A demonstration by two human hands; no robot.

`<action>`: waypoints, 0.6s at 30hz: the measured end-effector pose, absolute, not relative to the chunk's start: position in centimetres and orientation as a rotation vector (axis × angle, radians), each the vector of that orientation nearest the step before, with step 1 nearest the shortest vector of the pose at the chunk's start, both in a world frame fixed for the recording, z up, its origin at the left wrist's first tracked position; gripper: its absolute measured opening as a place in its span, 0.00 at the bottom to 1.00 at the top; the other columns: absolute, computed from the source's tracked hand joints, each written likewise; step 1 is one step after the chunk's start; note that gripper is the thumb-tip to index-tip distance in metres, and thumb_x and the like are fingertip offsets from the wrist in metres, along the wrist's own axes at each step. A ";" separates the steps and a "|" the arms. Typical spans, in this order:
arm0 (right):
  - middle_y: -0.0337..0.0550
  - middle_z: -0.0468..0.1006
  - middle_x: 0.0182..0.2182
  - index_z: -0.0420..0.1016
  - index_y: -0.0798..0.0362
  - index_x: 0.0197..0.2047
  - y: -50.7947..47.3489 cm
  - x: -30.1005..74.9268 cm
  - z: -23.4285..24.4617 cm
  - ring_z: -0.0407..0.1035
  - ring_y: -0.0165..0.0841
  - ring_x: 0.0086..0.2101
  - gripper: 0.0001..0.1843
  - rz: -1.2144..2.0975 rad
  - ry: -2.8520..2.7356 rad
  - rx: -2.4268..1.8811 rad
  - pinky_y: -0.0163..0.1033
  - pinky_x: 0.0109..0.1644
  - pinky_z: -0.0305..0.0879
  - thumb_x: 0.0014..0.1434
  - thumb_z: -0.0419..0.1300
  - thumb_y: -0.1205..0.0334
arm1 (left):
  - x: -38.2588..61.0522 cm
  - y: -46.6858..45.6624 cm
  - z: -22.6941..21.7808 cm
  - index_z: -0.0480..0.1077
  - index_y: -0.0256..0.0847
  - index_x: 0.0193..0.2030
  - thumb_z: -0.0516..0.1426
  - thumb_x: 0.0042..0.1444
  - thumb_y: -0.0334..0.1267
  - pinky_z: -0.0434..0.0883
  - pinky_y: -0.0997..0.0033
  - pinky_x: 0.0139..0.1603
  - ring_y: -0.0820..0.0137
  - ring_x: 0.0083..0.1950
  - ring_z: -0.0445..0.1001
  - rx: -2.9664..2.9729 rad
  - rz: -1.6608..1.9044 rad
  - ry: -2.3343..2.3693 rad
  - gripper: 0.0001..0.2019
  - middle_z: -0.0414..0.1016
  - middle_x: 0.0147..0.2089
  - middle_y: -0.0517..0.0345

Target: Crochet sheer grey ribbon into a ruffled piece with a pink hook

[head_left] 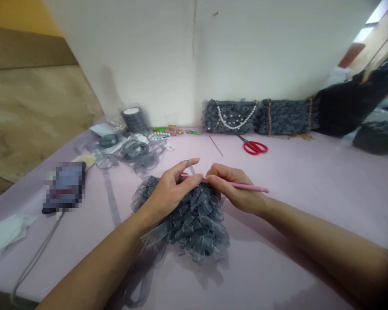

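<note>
On the head cam, the right hand (236,189) is pinching a pink crochet hook (236,185), which lies roughly crosswise with its tip pointing left. The curled left hand (171,189) meets the tip, a grey ribbon strand (189,167) over its raised finger. The ruffled ribbon piece (184,219) sits mid-table (310,181), under both hands (nothing readable; the pixelated object (64,187) near the left edge is hidden). Red scissors (254,147) lie near the far edge.

Crochet hook (236,184) tip hidden, pixelated object (64,187) unreadable, small trinkets (165,131) unclear
</note>
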State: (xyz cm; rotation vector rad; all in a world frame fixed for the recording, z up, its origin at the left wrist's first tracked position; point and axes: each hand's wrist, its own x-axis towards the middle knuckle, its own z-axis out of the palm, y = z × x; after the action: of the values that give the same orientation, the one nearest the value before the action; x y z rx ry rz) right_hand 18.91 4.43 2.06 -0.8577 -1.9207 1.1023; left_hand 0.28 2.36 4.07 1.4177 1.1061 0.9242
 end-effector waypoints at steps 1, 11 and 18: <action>0.33 0.59 0.21 0.60 0.53 0.26 4.4 18.9 2.0 0.54 0.24 0.23 0.19 1.096 -1.923 -0.860 0.30 0.23 0.52 0.66 0.52 0.53 | 0.4 2.3 4.0 0.63 0.40 0.64 0.59 0.57 0.44 0.64 0.73 0.35 0.72 0.35 0.68 1.421 0.928 1.113 0.28 0.71 0.34 0.59; 0.34 0.61 0.21 0.61 0.54 0.26 5.1 19.4 2.0 0.55 0.25 0.23 0.19 1.044 -1.936 -0.867 0.31 0.25 0.53 0.66 0.52 0.53 | -0.9 3.0 3.5 0.53 0.46 0.68 0.58 0.52 0.30 0.62 0.72 0.36 0.73 0.37 0.69 1.440 0.810 1.006 0.36 0.69 0.36 0.61; 0.39 0.71 0.27 0.72 0.56 0.32 5.7 20.6 2.4 0.64 0.27 0.29 0.17 1.111 -2.033 -0.803 0.33 0.32 0.61 0.68 0.49 0.57 | -1.2 3.0 4.2 0.53 0.40 0.69 0.58 0.52 0.29 0.63 0.73 0.36 0.74 0.35 0.67 1.531 0.842 1.093 0.37 0.68 0.34 0.62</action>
State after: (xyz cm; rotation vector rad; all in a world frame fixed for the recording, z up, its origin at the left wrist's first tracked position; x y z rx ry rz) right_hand 20.55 5.71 2.44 -0.8031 -2.0330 1.1111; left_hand -1.16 3.04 4.24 1.5306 1.0934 0.8420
